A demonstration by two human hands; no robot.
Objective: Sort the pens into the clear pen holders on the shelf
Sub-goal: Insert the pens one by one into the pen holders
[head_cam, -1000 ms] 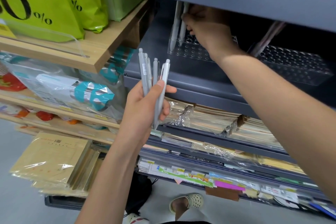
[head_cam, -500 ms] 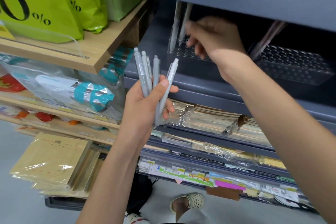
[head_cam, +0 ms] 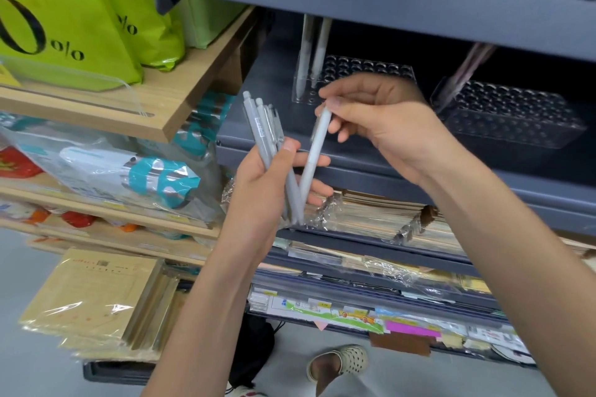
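Right fingers (head_cam: 335, 106) pinching one grey pen (head_cam: 314, 151); left fingers (head_cam: 287, 151) clamped around pen bunch (head_cam: 266, 132).

Right hand (head_cam: 383, 126) left holder (head_cam: 354, 80), now pinching one pen (head_cam: 314, 155) from bundle.

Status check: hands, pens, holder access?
Left hand grips pen bundle. Right hand pinches one pen. Left holder has two pens, path clear.

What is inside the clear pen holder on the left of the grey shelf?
Two pale grey pens stand in the left pen holder at its left end. The visible holes are empty; the right hand covers its front right part.
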